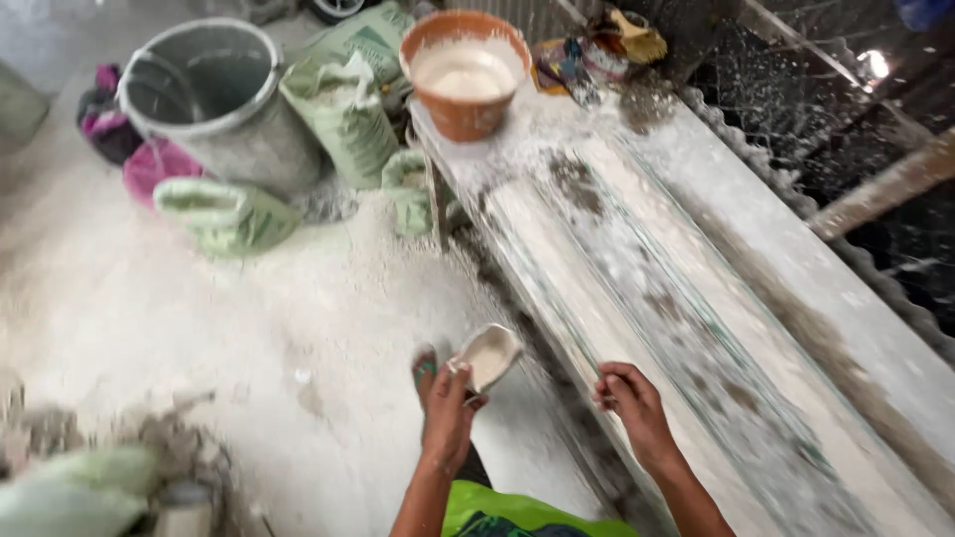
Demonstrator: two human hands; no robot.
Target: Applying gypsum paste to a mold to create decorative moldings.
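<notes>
My left hand point(448, 408) grips a small white bowl point(489, 355) coated with white plaster, tilted, held above the dusty floor beside a long workbench. My right hand point(629, 400) is curled into a loose fist at the near edge of the long plaster-covered bench point(716, 298), touching its white surface; whether anything small is pinched in it cannot be told. An orange tub point(466, 72) holding white plaster mix stands at the far end of the bench.
A grey bucket point(214, 99) and several green sacks point(343, 109) stand on the powder-covered floor point(249, 318) at the far left. A pink cloth point(149, 164) lies by the bucket. A dark splattered wall and a wooden beam point(885, 189) run along the right.
</notes>
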